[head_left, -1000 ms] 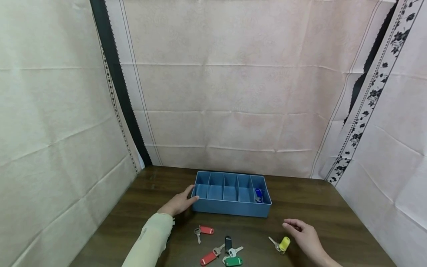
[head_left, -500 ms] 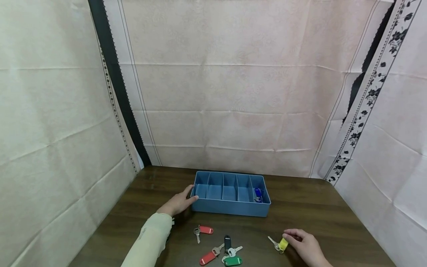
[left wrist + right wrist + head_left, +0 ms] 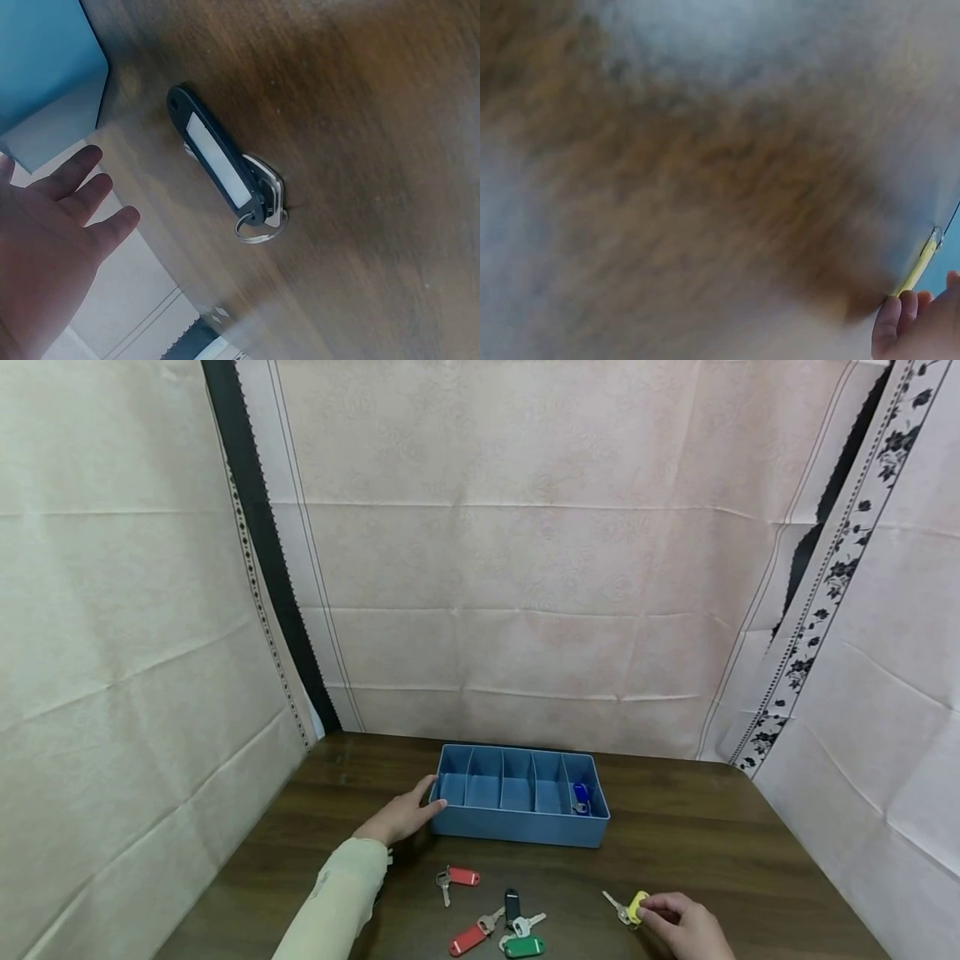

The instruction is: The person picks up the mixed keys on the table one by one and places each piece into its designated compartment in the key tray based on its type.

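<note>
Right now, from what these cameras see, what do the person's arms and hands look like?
A long, pale yellowish-green sleeve covers the left forearm down to the wrist. The left hand and right hand are bare, without gloves. No right sleeve shows.

Pinched in the right hand [image 3: 687, 928], a tilted yellow tag [image 3: 636, 907] has a silver key [image 3: 613, 902] pointing left; farther off, the left hand [image 3: 401, 818] touches an upright blue five-compartment box [image 3: 517, 828].

Yellow colours the oblong plastic key tag [image 3: 636, 907] at the right fingers [image 3: 663, 903], blue the rectangular compartmented box [image 3: 517, 827], wood-grained brown the tabletop [image 3: 697, 827].
</note>
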Motion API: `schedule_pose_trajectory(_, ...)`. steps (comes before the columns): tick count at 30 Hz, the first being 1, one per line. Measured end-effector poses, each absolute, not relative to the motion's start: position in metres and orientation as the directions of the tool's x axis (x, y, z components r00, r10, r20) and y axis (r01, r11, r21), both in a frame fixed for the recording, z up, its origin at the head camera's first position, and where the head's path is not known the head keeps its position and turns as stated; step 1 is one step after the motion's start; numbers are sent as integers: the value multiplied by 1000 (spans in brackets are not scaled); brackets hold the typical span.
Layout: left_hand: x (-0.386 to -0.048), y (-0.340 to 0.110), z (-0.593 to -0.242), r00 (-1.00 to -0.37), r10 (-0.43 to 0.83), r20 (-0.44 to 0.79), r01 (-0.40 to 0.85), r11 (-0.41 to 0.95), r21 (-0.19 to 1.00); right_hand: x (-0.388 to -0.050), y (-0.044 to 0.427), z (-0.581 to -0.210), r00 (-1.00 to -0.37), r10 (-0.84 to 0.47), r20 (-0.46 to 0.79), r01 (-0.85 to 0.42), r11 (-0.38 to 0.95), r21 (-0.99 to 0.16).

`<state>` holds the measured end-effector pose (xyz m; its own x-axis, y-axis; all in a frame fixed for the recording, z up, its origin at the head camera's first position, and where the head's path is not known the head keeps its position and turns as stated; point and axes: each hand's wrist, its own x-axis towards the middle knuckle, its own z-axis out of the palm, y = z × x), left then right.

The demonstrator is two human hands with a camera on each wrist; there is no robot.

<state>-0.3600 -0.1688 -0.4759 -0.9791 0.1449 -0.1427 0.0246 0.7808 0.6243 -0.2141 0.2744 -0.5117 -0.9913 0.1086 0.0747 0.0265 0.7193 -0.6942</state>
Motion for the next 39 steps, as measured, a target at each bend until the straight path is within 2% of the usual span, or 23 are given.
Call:
schedule_pose_trajectory(13,-361,-169,-478,-979,149,-137,30,776,630,-211,270,-521,-990,74,120,-21,764,-645)
schedule_pose_trajectory(25,-358,-169,-474,-978,174,-117,62,772,633,-218,262,-522,-996,36,80,-20,792,-610)
schedule_pose_trajectory(34,-358,-169,-474,-977,182,-112,72,773,631,-216,264,-525,-988,-49,149,-126,811,-571)
schedule_pose_trajectory(39,-358,-170,-474,-976,185,-111,74,770,634,-217,261,-526,-983,-53,178,-145,819,-555)
